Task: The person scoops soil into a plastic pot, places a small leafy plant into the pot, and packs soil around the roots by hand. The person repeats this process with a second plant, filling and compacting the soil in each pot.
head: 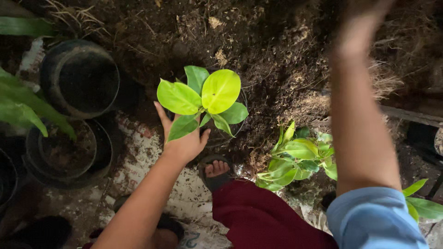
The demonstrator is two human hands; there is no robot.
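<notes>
1. Potted plant [205, 94] with bright yellow-green leaves sits at the edge of the dark soil heap [277, 50], just ahead of your sandalled foot [216, 169].
2. Your left hand [182, 138] steadies it, fingers spread against the black pot [226, 131] under the leaves.
3. Your right hand [364, 23] is raised over the soil, blurred; I cannot tell its grip.
4. Empty black pots [80, 78] stand to your left.
</notes>
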